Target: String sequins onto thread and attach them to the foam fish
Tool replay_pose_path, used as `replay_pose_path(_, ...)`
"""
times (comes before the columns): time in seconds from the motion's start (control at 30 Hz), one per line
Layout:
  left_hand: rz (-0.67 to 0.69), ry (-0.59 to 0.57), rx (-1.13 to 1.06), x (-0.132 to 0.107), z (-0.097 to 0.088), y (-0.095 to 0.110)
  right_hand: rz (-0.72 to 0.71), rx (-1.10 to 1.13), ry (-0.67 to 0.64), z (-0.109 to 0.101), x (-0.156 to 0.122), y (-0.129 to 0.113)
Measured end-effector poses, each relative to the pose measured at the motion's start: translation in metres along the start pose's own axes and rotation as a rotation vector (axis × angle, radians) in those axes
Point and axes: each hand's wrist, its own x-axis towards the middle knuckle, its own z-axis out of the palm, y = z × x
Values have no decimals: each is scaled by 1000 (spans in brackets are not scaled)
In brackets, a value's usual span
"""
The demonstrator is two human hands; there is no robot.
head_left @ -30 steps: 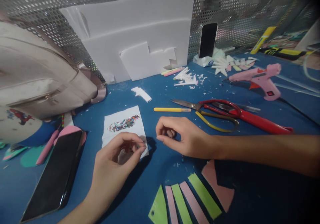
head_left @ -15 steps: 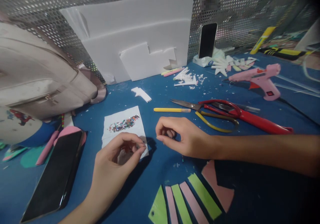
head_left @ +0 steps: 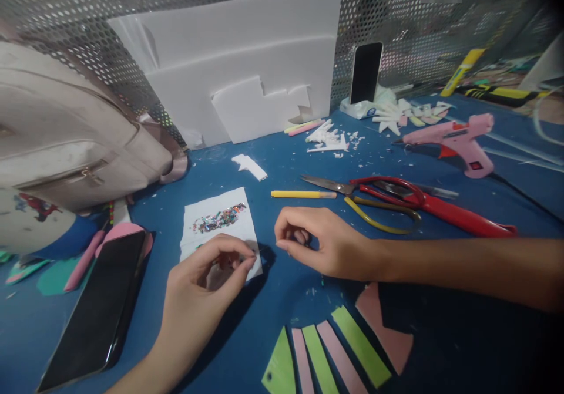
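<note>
My left hand (head_left: 207,288) is closed in a pinch, thumb against forefinger, over the lower edge of a white paper sheet (head_left: 251,221). Multicoloured beads or sequins (head_left: 219,218) are heaped on that sheet. My right hand (head_left: 324,242) is likewise pinched closed, a short way to the right. Whatever sits in either pinch is too small to make out. A tiny dark strand (head_left: 322,280) shows just below my right hand. Nearer me lie green strips (head_left: 361,347) and pink strips (head_left: 342,356), fanned out like a fish, with a pink tail-shaped piece (head_left: 388,335).
Beyond my right hand are a yellow pen (head_left: 304,194), scissors (head_left: 328,182) and red-handled pliers (head_left: 467,212). A pink glue gun (head_left: 467,141) stands at right. On the left are a phone (head_left: 97,312) and a backpack (head_left: 88,130). White board (head_left: 247,47) leans behind.
My left fingertips have shifted very slightly left. My right hand stays in the same place, and the things on the table have not moved.
</note>
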Motion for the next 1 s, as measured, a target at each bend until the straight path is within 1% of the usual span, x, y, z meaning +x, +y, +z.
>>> replay_pose_path(0.2, -3, -5, 27, 0, -2, 0, -25, -10, -11, 0, -1, 0)
replay_pose_path(0.43, -8, -5, 11, 0, -2, 0, -96, -24, -46, 1, 0, 0)
replay_pose_path(0.57, -1, -32, -29, 0, -1, 1, -120, -34, -84, 1, 0, 0)
replay_pose_path(1.0, 46, -38, -111, 0, 0, 2, -92, -58, -72, 3, -1, 0)
